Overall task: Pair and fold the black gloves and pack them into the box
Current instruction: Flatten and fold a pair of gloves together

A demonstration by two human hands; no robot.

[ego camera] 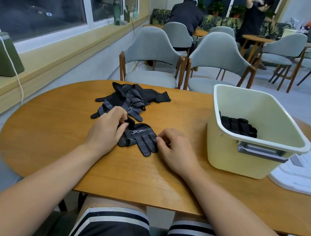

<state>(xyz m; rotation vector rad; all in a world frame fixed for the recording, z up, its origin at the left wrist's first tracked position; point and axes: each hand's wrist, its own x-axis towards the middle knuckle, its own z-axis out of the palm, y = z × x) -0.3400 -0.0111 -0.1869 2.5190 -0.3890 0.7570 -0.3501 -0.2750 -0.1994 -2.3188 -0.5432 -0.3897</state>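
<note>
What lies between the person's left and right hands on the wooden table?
In the head view, one black fabric glove with white dots lies flat between them; the left hand pinches its cuff, the right hand touches its fingers.

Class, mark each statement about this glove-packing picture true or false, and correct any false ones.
1. The box already holds some folded gloves. True.
2. The left hand lies flat on bare wood. False: it pinches the cuff end of the nearest glove.
3. The right hand is at that glove's finger end, fingers curled on it. True.
4. The loose glove pile sits inside the box. False: it lies on the table, beyond the hands and left of the box.
</note>
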